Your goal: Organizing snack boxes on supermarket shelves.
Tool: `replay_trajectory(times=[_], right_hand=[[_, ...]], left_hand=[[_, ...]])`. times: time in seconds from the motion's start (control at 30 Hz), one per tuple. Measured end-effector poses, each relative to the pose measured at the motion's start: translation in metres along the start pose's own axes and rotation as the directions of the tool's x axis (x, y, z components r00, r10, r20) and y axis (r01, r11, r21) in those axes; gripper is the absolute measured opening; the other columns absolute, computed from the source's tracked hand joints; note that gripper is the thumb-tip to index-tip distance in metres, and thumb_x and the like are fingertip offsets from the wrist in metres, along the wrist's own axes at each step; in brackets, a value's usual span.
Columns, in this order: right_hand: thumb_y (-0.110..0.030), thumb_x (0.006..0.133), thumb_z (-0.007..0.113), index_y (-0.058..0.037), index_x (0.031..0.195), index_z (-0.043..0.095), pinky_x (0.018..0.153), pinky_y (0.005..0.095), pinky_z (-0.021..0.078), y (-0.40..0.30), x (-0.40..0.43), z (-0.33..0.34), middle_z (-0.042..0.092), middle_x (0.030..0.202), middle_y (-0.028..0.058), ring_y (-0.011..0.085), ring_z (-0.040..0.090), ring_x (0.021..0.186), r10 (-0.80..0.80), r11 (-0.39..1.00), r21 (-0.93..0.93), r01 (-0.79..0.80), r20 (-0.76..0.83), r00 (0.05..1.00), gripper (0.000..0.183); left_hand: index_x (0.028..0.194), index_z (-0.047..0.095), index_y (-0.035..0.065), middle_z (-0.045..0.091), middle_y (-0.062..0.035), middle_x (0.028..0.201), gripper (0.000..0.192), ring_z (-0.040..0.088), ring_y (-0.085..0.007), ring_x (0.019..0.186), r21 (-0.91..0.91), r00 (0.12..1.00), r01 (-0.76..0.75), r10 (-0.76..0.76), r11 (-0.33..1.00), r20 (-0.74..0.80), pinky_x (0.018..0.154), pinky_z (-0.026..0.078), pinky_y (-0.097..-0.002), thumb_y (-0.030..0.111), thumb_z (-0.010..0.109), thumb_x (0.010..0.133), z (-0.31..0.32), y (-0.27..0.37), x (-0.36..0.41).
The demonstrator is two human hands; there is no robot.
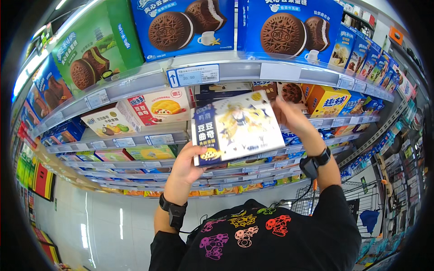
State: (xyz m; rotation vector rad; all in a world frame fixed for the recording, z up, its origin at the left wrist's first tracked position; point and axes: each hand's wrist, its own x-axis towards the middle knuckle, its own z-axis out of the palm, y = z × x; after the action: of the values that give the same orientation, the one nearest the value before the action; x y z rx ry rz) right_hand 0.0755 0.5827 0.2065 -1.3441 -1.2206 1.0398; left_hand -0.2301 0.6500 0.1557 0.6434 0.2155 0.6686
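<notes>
My left hand grips the lower left corner of a white and dark blue cookie box, thumb on its front. The box is held tilted in front of the shelves, its front turned up towards me, with a drawn figure and a cookie picture on it. Beside the box's right edge is my right hand, slightly blurred; whether its fingers touch the box cannot be told. Behind the held box, a dark blue box and a box with a chocolate cookie picture stand on the second shelf.
Blue Oreo cake boxes and a green one line the top shelf, whose price-tag rail juts towards me. Left of the held box sits a red and white cookie box. A wire shopping cart stands at my right.
</notes>
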Motion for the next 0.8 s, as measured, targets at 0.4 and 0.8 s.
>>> replay_trajectory(times=[0.4, 0.8], right_hand=[[-0.033, 0.088, 0.053, -0.0046, 0.111, 0.058, 0.084, 0.0380, 0.0448, -0.033, 0.147, 0.030, 0.062, 0.105, 0.0169, 0.0325, 0.058, 0.095, -0.407, 0.297, -0.866, 0.402, 0.265, 0.874, 0.037], [-0.034, 0.088, 0.053, -0.0044, 0.109, 0.059, 0.083, 0.0381, 0.0454, -0.044, 0.174, 0.053, 0.062, 0.103, 0.0169, 0.0324, 0.059, 0.093, -0.432, 0.296, -0.863, 0.409, 0.261, 0.863, 0.037]], left_hand=[[0.118, 0.045, -0.0099, 0.059, -0.0236, 0.109, 0.049, 0.062, -0.0307, 0.094, -0.189, 0.990, 0.135, -0.127, 0.973, 0.057, 0.085, 0.050, -0.0382, 0.011, 0.054, 0.075, -0.048, -0.012, -0.045], [0.116, 0.047, -0.0103, 0.060, -0.0220, 0.106, 0.046, 0.064, -0.0277, 0.090, -0.138, 0.995, -0.055, 0.043, 0.989, -0.088, 0.079, 0.053, -0.0365, 0.008, 0.052, 0.074, -0.059, -0.001, -0.101]])
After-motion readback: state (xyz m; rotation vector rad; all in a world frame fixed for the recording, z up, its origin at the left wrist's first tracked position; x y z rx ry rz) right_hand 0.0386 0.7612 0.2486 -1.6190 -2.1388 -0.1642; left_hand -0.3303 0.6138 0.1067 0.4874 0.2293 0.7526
